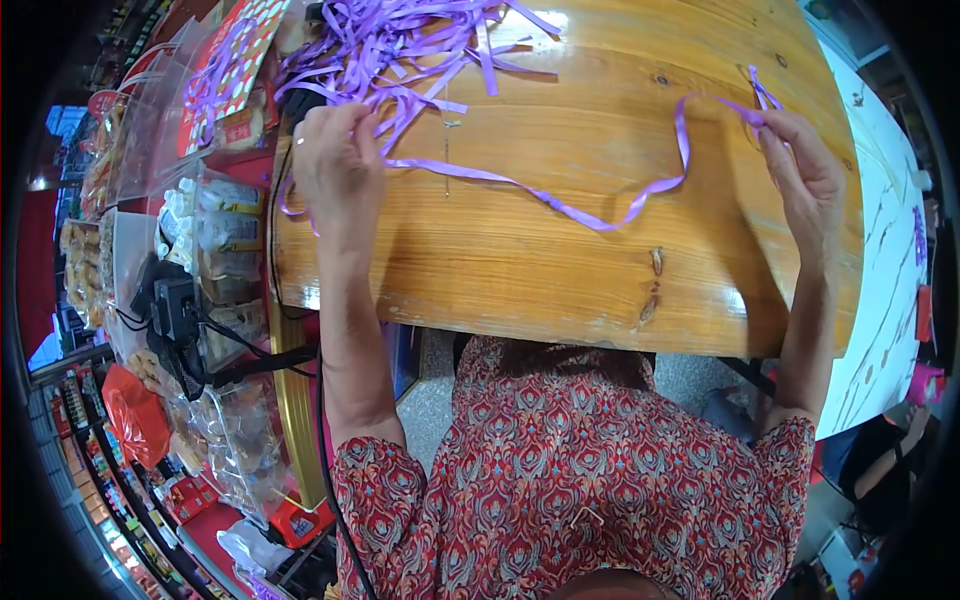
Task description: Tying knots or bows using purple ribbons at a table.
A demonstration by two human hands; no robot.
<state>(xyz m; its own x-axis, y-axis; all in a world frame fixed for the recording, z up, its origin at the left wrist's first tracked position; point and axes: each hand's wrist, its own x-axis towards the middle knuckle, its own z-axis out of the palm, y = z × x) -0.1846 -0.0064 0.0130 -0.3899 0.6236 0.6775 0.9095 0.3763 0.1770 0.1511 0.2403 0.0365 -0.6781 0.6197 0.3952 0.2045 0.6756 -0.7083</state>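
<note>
A long purple ribbon (545, 199) hangs in a slack curve over the wooden table, running from one of my hands to the other. My left hand (338, 150), at the table's left side, is closed on one part of it, and a short tail drops below that wrist. At the right, my right hand (800, 165) pinches the ribbon's other end between thumb and fingers. Just beyond my left hand lies a tangled heap of purple ribbons (400, 50). A small purple strip (757, 85) shows on the table behind my right fingertips.
The wooden table (520, 285) spans the space before me. On the left stand clear containers and packaged goods (230, 215), with a black device and cable (175, 305). A white marbled surface (875, 250) adjoins on the right, where another person's arm (890, 465) shows.
</note>
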